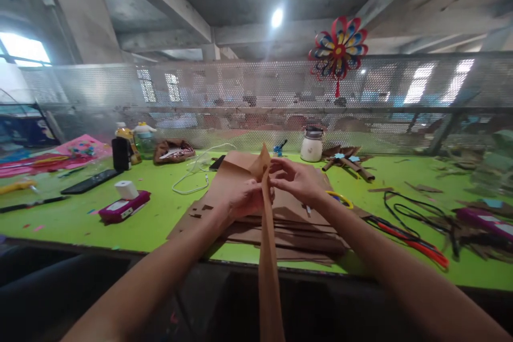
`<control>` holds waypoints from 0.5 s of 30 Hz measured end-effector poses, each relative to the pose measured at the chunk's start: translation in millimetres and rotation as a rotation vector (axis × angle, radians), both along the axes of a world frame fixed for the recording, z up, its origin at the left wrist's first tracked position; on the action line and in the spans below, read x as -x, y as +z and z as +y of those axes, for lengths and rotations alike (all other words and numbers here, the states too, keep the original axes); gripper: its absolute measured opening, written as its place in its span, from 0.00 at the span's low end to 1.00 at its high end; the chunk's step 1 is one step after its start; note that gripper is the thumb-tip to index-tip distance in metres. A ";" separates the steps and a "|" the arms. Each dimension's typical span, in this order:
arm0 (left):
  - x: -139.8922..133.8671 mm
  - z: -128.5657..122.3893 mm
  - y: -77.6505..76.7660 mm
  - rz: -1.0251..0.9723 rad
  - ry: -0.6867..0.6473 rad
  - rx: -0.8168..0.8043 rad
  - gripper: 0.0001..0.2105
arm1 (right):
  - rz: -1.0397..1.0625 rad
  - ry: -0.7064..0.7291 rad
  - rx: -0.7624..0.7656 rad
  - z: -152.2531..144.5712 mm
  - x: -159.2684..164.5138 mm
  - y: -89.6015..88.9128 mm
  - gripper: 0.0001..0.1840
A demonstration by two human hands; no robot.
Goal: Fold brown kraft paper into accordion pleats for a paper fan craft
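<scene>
The left hand (247,197) holds a brown strip (267,240), already bent at its top. The right hand (295,177) curls close beside it; I can't tell if it grips. Brown sheets (308,243) under the hands lie flat.

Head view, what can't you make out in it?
Brown strip, head view: lower end cut off by the bottom edge.
Left hand, head view: some fingers hidden behind the strip.
Brown sheets, head view: partly covered by the strip and each other, so uncountable.
Perforated screen, head view: things beyond it blurred by the mesh.
</scene>
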State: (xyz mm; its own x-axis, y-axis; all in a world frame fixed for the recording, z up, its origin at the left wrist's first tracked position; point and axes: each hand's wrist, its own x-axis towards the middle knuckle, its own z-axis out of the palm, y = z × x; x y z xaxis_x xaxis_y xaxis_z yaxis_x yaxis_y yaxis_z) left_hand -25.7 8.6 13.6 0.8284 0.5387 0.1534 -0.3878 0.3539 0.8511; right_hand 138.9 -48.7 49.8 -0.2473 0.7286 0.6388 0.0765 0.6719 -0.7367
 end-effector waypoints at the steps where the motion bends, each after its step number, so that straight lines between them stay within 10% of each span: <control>1: -0.9 1.3 -0.3 0.001 -0.016 0.004 0.10 | -0.018 -0.009 -0.013 -0.1 -0.5 2.4 0.28; 8: -6.6 2.2 -0.5 -0.026 -0.078 0.067 0.09 | -0.024 0.016 -0.008 1.2 -6.6 1.2 0.26; 15: -6.2 2.2 3.0 -0.040 0.165 0.100 0.09 | 0.096 0.041 0.093 -5.7 -17.1 -3.9 0.24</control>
